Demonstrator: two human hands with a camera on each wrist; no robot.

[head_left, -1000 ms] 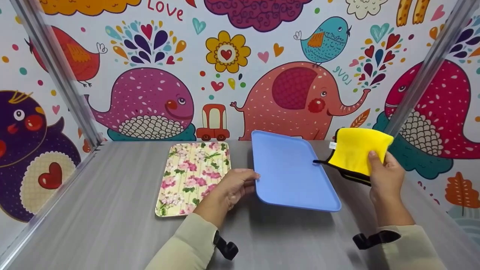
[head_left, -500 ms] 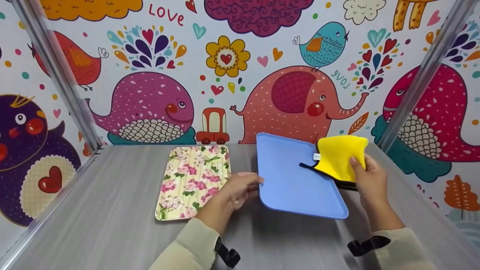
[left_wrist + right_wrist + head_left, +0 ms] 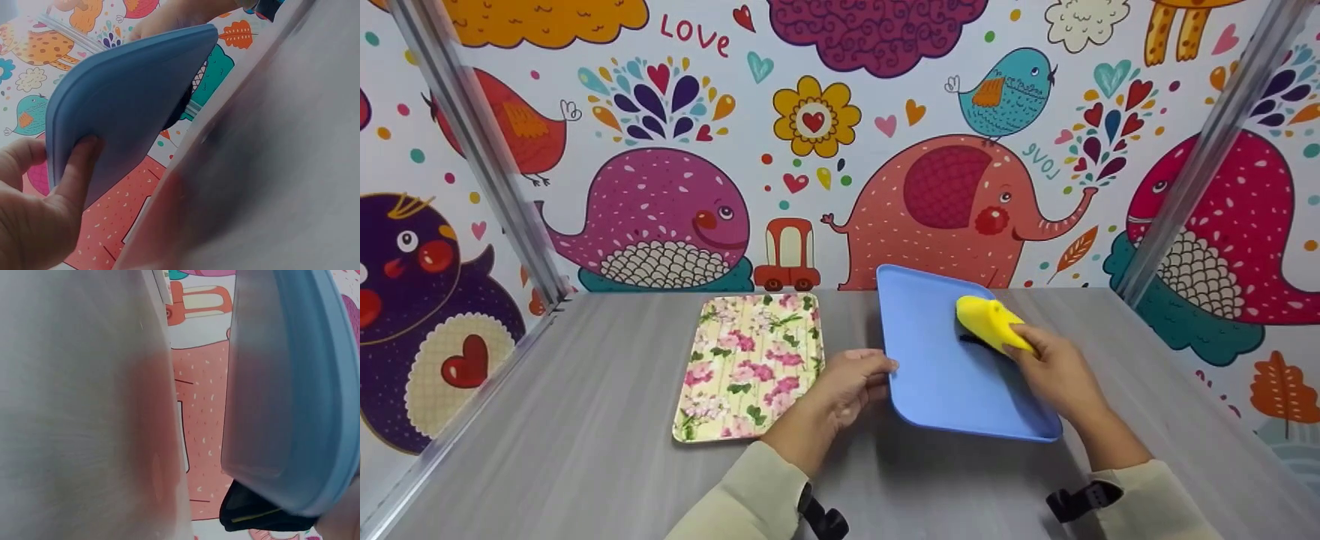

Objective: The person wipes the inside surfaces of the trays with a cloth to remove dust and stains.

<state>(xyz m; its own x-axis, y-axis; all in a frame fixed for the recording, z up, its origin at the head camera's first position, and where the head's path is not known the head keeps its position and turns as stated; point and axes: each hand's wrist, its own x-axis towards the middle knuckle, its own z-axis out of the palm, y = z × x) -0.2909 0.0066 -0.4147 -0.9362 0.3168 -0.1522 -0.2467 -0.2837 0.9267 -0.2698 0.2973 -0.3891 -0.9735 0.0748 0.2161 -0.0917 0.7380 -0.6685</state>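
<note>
My left hand (image 3: 849, 384) pinches the left rim of a blue rectangular tray (image 3: 941, 375), thumb on one face and fingers on the other. The tray is held tilted above the table; in the left wrist view its underside (image 3: 124, 101) faces the camera. My right hand (image 3: 1057, 371) grips a bunched yellow cloth (image 3: 991, 321) with black edging over the tray's right part, seemingly against its upper face. In the right wrist view the cloth's black edging (image 3: 244, 506) pokes out past the tray's rim, and most of the hand is hidden.
A cream tray with pink flowers (image 3: 746, 367) lies flat on the grey table (image 3: 585, 405), left of my left hand. A cartoon-printed wall (image 3: 817, 187) stands behind the table, with metal posts (image 3: 480, 150) at both sides.
My right hand has moved left with the yellow cloth, from beside the blue tray to over its face, and the cloth is now folded over. The tray has shifted slightly right.
</note>
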